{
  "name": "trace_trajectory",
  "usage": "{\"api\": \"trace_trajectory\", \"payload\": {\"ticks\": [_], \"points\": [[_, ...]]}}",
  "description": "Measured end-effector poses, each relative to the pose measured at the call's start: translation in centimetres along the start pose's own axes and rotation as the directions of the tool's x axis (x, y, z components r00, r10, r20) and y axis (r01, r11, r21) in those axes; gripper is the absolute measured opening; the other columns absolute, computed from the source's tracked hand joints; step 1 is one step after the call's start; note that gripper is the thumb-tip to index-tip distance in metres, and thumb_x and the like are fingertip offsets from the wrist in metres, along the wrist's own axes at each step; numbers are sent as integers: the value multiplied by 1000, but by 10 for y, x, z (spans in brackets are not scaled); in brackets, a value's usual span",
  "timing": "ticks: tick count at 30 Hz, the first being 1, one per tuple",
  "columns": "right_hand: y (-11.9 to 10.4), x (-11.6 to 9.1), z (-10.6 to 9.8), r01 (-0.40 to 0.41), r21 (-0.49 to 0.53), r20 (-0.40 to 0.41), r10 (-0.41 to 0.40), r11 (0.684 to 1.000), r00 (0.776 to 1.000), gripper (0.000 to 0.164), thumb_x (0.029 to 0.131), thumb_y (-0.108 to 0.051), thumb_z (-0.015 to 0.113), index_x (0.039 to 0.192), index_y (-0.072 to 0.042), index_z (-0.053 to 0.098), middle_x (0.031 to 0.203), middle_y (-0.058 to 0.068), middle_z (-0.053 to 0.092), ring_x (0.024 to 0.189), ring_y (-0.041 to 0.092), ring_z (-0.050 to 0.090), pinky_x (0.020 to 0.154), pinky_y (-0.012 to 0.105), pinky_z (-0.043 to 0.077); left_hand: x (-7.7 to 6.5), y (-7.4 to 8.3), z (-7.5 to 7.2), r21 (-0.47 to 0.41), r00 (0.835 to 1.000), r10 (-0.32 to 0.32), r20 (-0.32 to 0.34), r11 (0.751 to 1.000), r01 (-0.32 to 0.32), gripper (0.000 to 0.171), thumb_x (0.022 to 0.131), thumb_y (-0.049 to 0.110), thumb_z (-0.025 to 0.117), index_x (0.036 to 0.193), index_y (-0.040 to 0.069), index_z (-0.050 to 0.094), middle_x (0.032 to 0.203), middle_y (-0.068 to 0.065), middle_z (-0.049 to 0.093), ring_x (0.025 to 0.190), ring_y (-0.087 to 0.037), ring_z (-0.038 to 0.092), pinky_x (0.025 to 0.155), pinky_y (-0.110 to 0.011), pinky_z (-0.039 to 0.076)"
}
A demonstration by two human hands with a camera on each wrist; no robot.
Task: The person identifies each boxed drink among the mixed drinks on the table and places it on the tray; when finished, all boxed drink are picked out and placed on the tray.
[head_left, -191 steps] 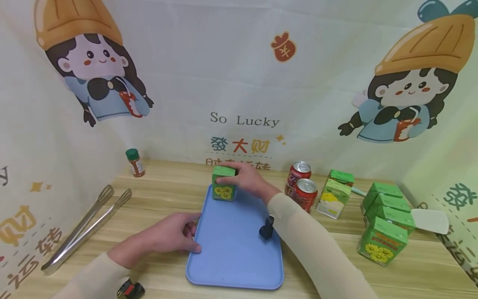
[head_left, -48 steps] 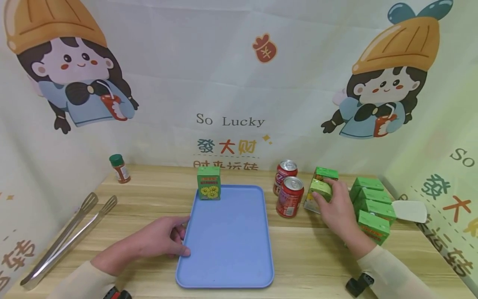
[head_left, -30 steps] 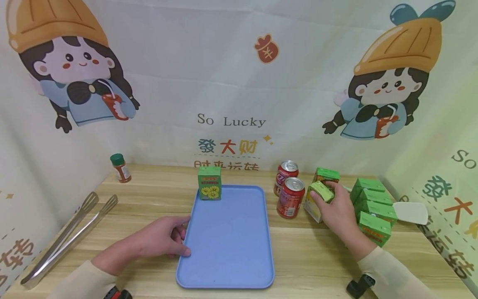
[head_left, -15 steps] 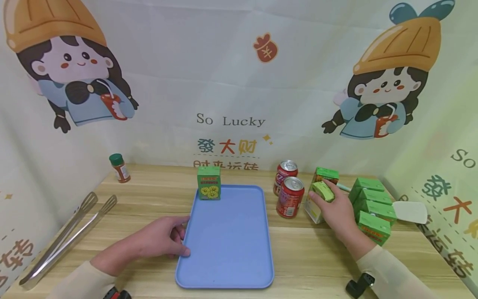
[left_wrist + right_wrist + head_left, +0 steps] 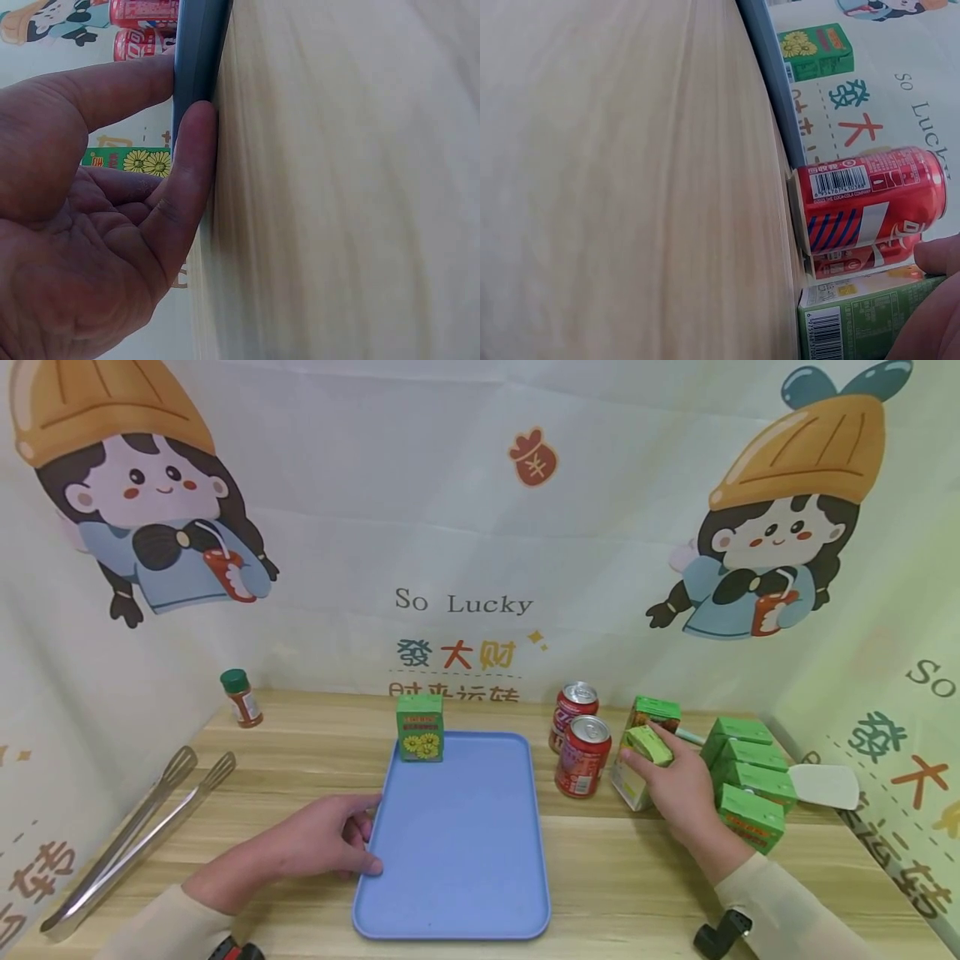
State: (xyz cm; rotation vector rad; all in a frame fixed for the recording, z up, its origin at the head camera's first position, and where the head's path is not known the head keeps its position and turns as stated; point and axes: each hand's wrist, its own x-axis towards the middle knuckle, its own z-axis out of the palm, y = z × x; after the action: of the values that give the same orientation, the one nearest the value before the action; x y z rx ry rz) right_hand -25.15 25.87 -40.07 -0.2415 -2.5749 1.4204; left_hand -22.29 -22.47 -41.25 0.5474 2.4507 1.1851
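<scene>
My left hand [image 5: 318, 837] holds the left rim of the blue tray [image 5: 457, 852], thumb and fingers at its edge; the left wrist view shows a finger [image 5: 191, 150] against the tray's outer side, close to the table. At the tray's far left corner stands a green drink carton [image 5: 420, 731] with yellow flowers. My right hand [image 5: 678, 785] grips a lighter green and white drink carton [image 5: 633, 781], thumb on one side and fingers on the other, partly hiding it. Two red drink cans [image 5: 583, 760] stand just left of it, and another green carton [image 5: 656, 710] behind it.
Several green cartons [image 5: 753, 806] stand in a row right of my right wrist, beside a white spatula [image 5: 825, 785]. Metal tongs [image 5: 135, 843] lie at the left. A green-capped spice bottle [image 5: 242, 697] stands at the back left, before a printed cloth backdrop [image 5: 337, 527].
My right hand has let go of the flowered carton at the tray's corner and moved right to the lighter carton. That carton has shifted slightly toward me. My left hand stays at the tray.
</scene>
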Motion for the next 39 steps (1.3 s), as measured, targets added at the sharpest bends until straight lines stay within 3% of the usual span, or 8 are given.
{"api": "trace_trajectory", "payload": {"ticks": [9,15,22,28,32,39], "points": [[-3,-1,4,-13,24,22,13,1000,1000,80,107,-35,76,174,-12,38,170,32,40,147,51,51,120,63,43,-1,-3,-1,-8,1000,9,13,1000,-9,105,87,11,95,162,-23,30,103,-9,65,79,-25,67,64,-34,61],[-7,-6,3,-26,37,42,24,999,999,80,108,-35,75,174,-11,37,168,32,42,146,49,53,119,62,45,-1,-4,-1,-12,1000,0,11,1000,0,105,87,10,95,162,-22,30,103,-9,65,82,-24,66,66,-35,62],[-17,-13,-9,-47,0,106,47,999,993,79,108,-36,74,174,-10,39,169,30,43,151,47,46,123,63,40,0,-2,0,-12,1000,-4,9,1000,4,105,87,10,96,163,-22,30,105,-10,65,84,-24,67,66,-36,62],[-27,-16,-21,-44,-30,169,48,999,984,82,108,-40,73,174,-9,36,175,30,32,157,51,36,124,69,34,0,0,-1,-12,1000,-6,12,1000,7,105,87,11,96,163,-22,30,104,-10,65,82,-24,67,67,-35,62],[-32,-20,-23,-38,-44,184,46,998,982,82,108,-40,73,174,-9,36,174,31,34,153,49,40,121,68,38,0,-1,-1,-11,1000,-4,12,1000,4,105,87,10,96,163,-22,30,104,-10,65,83,-23,67,67,-36,63],[-40,-28,-26,-8,-76,186,22,997,982,79,107,-41,74,173,-11,42,165,30,47,139,44,54,107,56,50,1,-1,-1,-3,1000,-7,5,1000,7,105,87,11,96,162,-22,31,104,-9,65,87,-23,66,68,-36,64]]}}
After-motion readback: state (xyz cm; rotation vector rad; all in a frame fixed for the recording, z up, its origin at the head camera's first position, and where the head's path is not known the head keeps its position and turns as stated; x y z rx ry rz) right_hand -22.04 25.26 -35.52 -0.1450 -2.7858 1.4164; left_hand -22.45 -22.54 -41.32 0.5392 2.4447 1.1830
